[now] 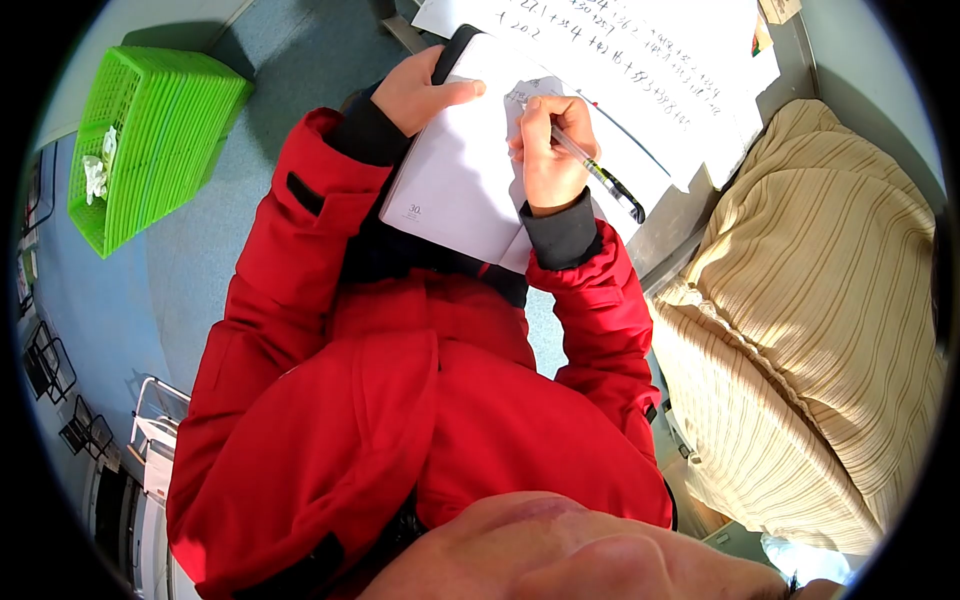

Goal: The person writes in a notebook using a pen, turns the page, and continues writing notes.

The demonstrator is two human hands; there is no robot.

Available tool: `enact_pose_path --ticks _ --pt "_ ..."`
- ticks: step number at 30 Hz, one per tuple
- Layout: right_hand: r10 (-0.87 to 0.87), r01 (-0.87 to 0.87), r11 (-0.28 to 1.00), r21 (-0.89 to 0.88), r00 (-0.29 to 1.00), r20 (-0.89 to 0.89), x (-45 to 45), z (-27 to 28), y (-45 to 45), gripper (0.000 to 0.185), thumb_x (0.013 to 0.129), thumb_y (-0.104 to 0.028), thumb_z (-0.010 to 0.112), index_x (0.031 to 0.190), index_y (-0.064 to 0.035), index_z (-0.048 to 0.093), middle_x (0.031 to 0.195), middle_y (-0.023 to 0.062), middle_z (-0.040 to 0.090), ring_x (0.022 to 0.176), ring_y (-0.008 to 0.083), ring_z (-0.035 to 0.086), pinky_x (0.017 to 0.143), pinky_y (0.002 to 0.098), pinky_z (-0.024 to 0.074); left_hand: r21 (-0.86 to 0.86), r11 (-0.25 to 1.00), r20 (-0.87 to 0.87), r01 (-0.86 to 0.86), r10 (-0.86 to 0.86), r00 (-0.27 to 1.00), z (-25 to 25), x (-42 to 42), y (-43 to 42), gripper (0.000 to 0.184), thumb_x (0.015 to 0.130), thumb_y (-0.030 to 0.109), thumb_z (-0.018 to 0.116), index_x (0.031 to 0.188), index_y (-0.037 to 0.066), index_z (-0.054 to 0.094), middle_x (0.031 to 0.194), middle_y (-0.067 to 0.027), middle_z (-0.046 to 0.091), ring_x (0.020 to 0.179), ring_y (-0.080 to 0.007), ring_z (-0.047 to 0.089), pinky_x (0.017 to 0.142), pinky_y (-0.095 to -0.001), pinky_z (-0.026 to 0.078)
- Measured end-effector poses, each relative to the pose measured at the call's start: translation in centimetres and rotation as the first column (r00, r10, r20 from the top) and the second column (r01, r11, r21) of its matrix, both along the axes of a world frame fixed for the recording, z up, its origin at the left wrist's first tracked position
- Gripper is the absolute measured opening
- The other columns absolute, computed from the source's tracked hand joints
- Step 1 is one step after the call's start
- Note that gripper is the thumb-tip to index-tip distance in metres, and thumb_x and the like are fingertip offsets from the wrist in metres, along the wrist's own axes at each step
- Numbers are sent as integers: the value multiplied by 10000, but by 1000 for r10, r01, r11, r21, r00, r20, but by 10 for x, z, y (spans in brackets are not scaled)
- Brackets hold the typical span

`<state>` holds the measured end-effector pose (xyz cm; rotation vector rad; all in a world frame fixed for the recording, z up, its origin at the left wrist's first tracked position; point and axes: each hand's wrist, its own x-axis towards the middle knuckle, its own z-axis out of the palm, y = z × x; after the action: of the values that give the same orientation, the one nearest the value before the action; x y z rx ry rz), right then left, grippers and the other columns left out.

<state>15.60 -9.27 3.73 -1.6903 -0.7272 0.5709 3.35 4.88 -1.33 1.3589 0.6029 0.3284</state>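
Note:
An open notebook with white pages and a dark cover lies tilted in front of my red jacket. My left hand grips its upper left edge, thumb on the page and fingers hidden underneath. My right hand is closed around a clear pen with a black end, its tip side at the page near some small handwriting. The number 30 is printed near the notebook's lower left corner. Beyond the notebook, large paper sheets bear handwritten sums.
A stack of green plastic baskets stands at the left, with white scraps in the front one. Striped beige cloth covers something bulky at the right. A white metal rack is at the lower left.

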Motion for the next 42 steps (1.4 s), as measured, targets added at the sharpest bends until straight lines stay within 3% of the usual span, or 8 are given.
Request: enact_pose_path --ticks 42 --pt "-33 34 999 14 998 -56 -1 3 -6 144 943 -115 583 867 -11 518 585 54 573 469 95 551 450 228 438 12 1000 3 5 -5 1000 0 0 1 458 822 343 705 1080 -20 598 935 -86 653 847 -151 601 756 -297 480"
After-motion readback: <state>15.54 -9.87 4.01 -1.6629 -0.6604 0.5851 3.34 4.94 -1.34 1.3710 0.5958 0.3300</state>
